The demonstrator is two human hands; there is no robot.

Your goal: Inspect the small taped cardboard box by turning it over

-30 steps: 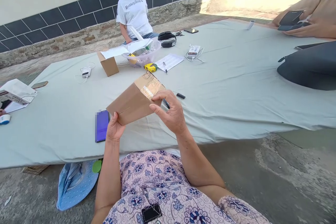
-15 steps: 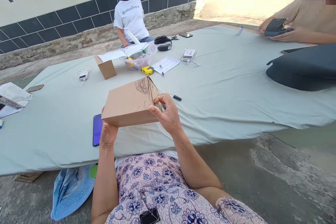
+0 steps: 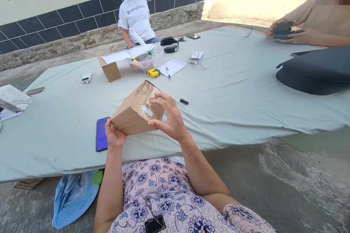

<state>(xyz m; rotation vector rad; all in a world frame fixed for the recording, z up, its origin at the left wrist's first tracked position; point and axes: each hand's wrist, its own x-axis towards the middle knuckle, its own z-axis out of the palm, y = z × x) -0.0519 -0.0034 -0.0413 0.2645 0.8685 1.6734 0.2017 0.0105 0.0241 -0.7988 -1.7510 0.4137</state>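
Observation:
A brown cardboard box (image 3: 131, 113) is held tilted above the table, its taped end turned toward the right. Dark scribbled lines mark its upper face, and a strip of patterned tape (image 3: 147, 110) sticks to the end. My left hand (image 3: 115, 134) grips the box's left end, thumb on the near side; its other fingers are partly hidden beneath. At the taped end is my right hand (image 3: 171, 118), fingers spread and thumb apart, close to the cardboard. Whether its fingertips touch the box I cannot tell. A phone with a blue screen (image 3: 101, 134) lies by my left hand.
Beyond the box are a yellow tape measure (image 3: 153, 73), a paper with a pen (image 3: 172, 68), a plastic basket (image 3: 155, 60) and a smaller cardboard box (image 3: 111, 71). A short black object (image 3: 184, 101) lies right. Two people sit around the table (image 3: 232, 94); a dark case (image 3: 314, 71) is at right.
The box has turned so its taped end now faces more toward me. My right hand has loosened from its edge and spread its fingers; my left hand still holds the other end.

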